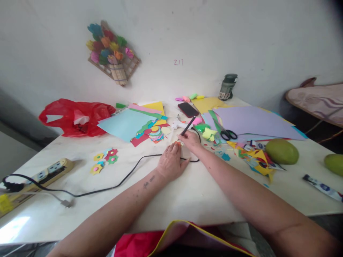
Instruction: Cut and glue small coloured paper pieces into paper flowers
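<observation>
while right grip [191, 140] holds pen [189, 125], flowers [106, 43] fill wall vase [118, 74].

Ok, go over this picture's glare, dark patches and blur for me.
Head view: white glare washes out the lower left of the table; head view: the top right corner sinks into dark shading; head view: print on the tube is too soft to read, and the orange piece at the left hand lacks clear edges.

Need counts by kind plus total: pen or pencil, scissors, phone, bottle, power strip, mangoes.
Black pen or pencil: 1
Scissors: 1
Phone: 1
Bottle: 1
Power strip: 1
Mangoes: 2
Total: 7
</observation>
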`<state>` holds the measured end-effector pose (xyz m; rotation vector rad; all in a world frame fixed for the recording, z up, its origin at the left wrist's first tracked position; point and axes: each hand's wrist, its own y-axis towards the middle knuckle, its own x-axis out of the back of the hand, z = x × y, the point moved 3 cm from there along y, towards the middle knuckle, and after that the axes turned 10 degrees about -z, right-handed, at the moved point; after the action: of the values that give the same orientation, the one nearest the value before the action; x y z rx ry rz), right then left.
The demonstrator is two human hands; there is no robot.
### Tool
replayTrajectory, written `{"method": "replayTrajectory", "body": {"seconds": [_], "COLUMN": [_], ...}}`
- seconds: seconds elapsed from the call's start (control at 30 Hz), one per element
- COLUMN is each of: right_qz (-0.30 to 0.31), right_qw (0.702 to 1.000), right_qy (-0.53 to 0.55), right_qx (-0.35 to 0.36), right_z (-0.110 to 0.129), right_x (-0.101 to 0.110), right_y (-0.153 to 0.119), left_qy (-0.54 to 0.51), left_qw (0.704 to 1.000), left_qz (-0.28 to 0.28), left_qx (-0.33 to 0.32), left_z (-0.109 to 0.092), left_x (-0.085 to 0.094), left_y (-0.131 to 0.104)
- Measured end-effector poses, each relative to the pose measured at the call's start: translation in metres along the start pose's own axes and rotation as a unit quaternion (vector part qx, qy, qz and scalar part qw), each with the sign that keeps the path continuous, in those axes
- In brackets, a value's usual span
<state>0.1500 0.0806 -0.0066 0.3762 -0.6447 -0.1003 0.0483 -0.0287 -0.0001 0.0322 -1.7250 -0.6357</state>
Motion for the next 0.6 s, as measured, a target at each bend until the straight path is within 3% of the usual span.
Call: {"method": "replayTrajectory", "body": {"seconds": [0.6], "right_qz": [0.018], "right_qw": [0.999], "right_qy": [-0.035], "right_qx": [0.000], "right_z": [0.0008], "right_x": [-0.0001], "right_y": [0.0011], "left_qy": [0.008], "left_qw": [1.000], "left_qz": [0.016], "left_qx": [0.000], "left_z": [-0.0015], "left_x": [-0.0005], "left_y": [0.0013]}}
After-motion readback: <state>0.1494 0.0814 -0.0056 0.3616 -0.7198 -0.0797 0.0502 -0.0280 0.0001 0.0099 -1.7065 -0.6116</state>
